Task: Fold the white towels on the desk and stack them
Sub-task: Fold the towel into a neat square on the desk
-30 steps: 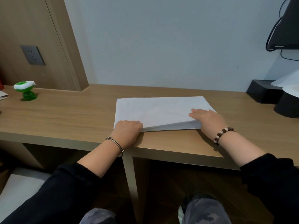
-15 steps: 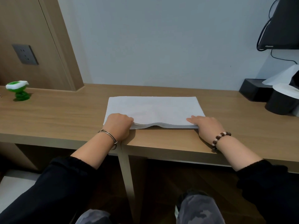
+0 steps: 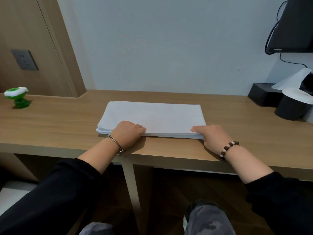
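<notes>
So the white towel (image 3: 152,116) is folded into a long flat rectangle in the middle of the desk (image 3: 59,124), with its near edge just back from the desk's front edge. The left hand (image 3: 128,133) is on the near-left corner with its fingers curled in tight over the layers, so it looks like it's gripping them. The right hand (image 3: 211,134) is at the near-right corner, fingers lying fairly straight along the top. Its thumb is hidden, so I can't tell if it's pinching or just pressing down.

My guess is another fold comes next, probably end over end. The risk is those layers. They fan out a bit at the left end, so if a hand lifts only the top ones, the inner ones will slide and the fold goes crooked. The towel is also close to the desk's front, so dragging it nearer could let the edge droop off. I only see one towel on the desk, so there's no stack yet.
</notes>
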A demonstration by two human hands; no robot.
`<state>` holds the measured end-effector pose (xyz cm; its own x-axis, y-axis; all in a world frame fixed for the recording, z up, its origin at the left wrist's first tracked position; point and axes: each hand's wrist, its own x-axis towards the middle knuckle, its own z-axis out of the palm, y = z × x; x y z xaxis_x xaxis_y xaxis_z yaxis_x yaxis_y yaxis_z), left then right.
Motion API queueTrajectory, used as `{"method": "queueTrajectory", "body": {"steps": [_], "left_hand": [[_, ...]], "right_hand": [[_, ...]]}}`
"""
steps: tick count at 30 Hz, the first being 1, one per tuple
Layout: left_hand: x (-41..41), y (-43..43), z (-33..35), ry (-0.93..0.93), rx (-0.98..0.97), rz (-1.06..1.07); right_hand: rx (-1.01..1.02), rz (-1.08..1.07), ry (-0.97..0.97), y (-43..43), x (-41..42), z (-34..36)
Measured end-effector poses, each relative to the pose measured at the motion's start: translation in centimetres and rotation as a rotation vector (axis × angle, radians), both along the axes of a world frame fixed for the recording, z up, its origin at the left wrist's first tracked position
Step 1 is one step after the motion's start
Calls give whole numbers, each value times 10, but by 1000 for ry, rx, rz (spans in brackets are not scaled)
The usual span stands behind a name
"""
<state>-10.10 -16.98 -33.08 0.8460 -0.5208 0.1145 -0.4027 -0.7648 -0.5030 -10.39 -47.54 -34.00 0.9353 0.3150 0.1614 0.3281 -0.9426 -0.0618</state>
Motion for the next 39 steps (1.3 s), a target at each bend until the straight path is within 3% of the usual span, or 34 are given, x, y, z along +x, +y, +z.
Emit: {"method": "queueTrajectory", "body": {"steps": [6, 13, 19, 29, 32, 36, 39], "left_hand": [[1, -3, -6, 50, -162, -45], [9, -8, 3, 67, -61, -23], [13, -4, 7, -16, -54, -28], [9, -9, 0, 52, -34, -11], [6, -15, 3, 52, -146, 9], [12, -41, 4, 160, -552, 126], [18, -64, -2, 245, -535, 198]], "right_hand": [[59, 38, 35, -1, -2, -1], [50, 54, 40, -2, 0, 4], [-78, 70, -164, 7, 16, 11], [-93, 82, -8, 4, 12, 4], [-60, 88, -4, 5, 9, 5], [66, 111, 8, 14, 0, 7], [110, 148, 38, 29, -7, 8]]}}
